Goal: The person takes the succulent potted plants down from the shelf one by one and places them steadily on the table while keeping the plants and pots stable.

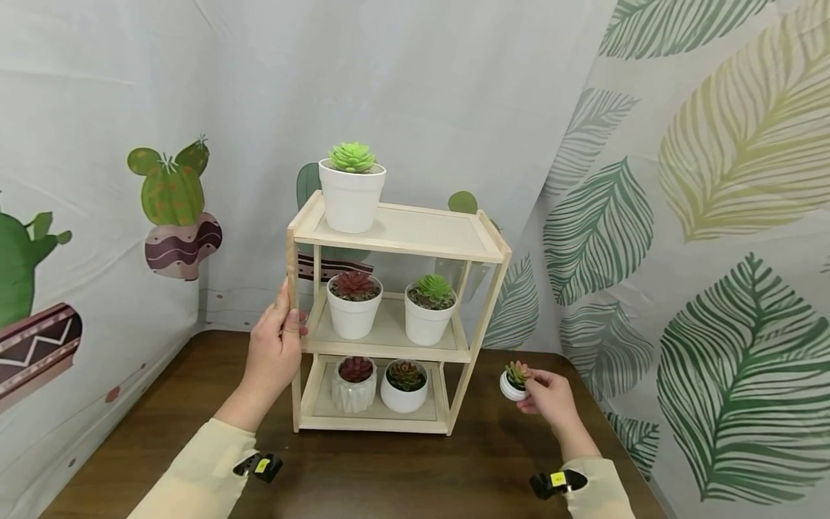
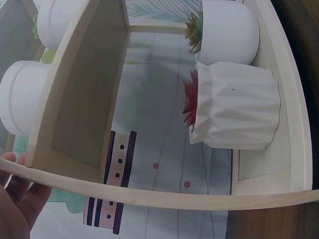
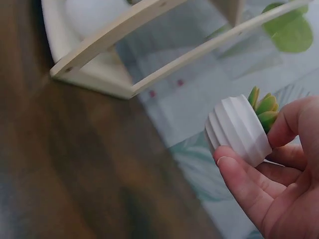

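Observation:
A three-tier wooden shelf point(image 1: 385, 353) stands on the brown table. My left hand point(image 1: 277, 342) grips its left front post, with fingers behind and thumb across the front. Off the shelf's right side, my right hand point(image 1: 550, 400) holds a small potted succulent point(image 1: 514, 391) over the table. Thumb and fingers pinch the ridged white pot point(image 3: 239, 130) at its side and rim, and the plant tips slightly. A large potted green succulent point(image 1: 353, 193) stands on the top tier's left end.
On the middle tier are a red succulent pot point(image 1: 354, 306) and a green succulent pot point(image 1: 429, 311). The bottom tier bears a fluted white pot point(image 1: 354, 389) and a round white pot point(image 1: 405, 389). Printed curtains point(image 1: 454, 94) hang behind and beside the table point(image 1: 363, 476).

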{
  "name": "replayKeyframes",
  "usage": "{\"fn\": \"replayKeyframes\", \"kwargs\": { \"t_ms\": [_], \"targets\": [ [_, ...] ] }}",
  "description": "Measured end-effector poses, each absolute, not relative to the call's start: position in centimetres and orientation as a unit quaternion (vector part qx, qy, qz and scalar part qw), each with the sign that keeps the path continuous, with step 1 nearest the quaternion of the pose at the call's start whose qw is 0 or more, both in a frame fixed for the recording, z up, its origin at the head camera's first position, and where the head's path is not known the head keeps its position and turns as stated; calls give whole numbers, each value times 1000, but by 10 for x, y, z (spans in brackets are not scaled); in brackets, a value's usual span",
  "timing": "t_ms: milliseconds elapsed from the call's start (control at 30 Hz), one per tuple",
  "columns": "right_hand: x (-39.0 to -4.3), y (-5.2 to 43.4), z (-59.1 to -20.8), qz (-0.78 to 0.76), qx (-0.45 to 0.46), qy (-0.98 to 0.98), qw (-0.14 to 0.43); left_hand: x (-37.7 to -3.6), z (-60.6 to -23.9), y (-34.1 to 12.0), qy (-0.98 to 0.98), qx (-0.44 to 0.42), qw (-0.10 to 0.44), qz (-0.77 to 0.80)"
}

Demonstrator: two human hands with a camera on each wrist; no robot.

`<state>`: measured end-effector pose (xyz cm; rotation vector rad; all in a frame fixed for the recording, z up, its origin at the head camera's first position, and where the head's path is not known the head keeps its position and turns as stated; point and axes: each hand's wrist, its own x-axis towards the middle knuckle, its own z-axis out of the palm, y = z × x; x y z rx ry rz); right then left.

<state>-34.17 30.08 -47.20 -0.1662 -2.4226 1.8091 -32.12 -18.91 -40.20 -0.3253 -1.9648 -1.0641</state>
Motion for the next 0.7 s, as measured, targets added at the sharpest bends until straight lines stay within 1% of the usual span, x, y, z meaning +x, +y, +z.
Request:
{"fn": "replayKeyframes", "kwargs": {
  "t_ms": [233, 300, 700],
  "targets": [
    [-346, 304, -517, 602, -78, -793, 49, -322, -402, -189, -788, -131, 426, -426],
    [-347, 304, -524, 604, -81, -792, 47, -322, -402, -190, -788, -131, 427, -424],
    [-339, 299, -545, 602, -92, -791, 54, -321, -402, -189, -792, -128, 419, -425]
  ]
}}
